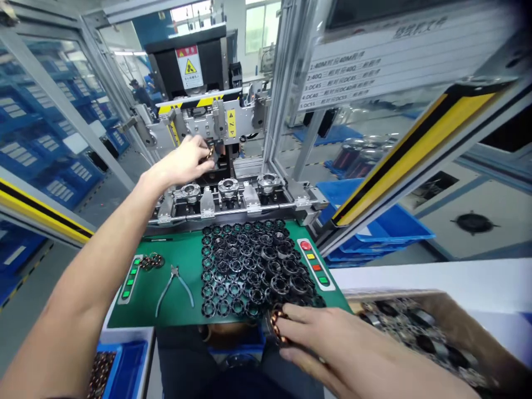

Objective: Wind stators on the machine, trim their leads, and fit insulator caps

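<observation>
My left hand [189,160] reaches up into the machine, its fingers closed around a small copper-wound stator [210,152]. Just below it, three round metal fixtures [228,188] sit in a row on the machine's rail. At the front edge of the green mat, my right hand [318,332] grips another copper-wound stator [276,327], partly hidden by the fingers. Close beyond that hand, many black ring-shaped parts [249,266] stand in rows, some stacked on others at the right.
On the green mat [178,310] lie cutting pliers [174,285] and several copper-wound rings [153,261]. Button panels [316,265] flank the parts. A cardboard box [453,310] of metal parts stands right; a blue bin [133,360] is lower left. Yellow-black posts [394,152] frame the opening.
</observation>
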`<state>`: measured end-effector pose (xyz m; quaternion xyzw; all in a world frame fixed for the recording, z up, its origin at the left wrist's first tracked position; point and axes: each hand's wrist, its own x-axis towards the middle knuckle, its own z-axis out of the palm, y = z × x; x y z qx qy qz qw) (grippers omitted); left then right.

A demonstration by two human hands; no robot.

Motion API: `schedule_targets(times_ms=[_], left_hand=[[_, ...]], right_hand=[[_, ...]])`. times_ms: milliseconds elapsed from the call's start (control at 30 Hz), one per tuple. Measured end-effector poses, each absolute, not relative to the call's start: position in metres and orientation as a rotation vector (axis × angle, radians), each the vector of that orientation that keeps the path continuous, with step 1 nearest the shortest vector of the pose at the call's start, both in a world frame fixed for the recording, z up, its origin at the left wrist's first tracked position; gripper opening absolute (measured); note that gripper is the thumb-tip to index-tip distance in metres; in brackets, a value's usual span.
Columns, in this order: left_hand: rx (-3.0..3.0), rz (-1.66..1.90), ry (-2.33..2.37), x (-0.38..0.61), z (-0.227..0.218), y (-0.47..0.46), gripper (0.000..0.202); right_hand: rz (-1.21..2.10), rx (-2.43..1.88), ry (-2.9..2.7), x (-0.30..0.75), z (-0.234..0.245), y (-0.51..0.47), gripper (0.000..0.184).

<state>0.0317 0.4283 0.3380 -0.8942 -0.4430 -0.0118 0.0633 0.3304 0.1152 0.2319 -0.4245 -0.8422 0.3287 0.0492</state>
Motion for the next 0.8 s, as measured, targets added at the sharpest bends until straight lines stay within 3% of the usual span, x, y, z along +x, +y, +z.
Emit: schedule_targets(times_ms=[100, 200, 433, 567, 633, 700, 800], left_hand=[[-2.837, 0.132, -1.360, -0.044, 0.311, 0.357, 0.039], [-2.858, 0.339, -1.593, -0.122, 0.256, 0.287, 0.033], [-2.523, 0.429, -2.141, -0.205, 0.139, 0.217, 0.019], [-2.430, 0.283, -2.202, -0.212, 0.121, 0.214, 0.020], [-2.415, 0.188, -2.200, -0.216, 0.121, 0.209, 0.019], [-2.402, 0.074, -2.188, -0.217, 0.121, 0.199, 0.030], [-2.405, -0.314, -2.100, -0.203, 0.122, 0.179, 0.041]], right_hand=[[0.924, -1.187, -2.541, 0.301, 0.207, 0.111, 0.012], [0.801, -1.073, -2.630, 0.245, 0.189, 0.130, 0.008], [0.584, -1.078, -2.899, 0.055, 0.150, 0.210, 0.025], [0.507, -1.178, -2.913, -0.004, 0.130, 0.234, 0.045], [0.489, -1.217, -2.883, 0.002, 0.125, 0.235, 0.045], [0.469, -1.275, -2.828, 0.033, 0.127, 0.228, 0.044], [0.404, -1.494, -2.699, 0.105, 0.137, 0.208, 0.038]])
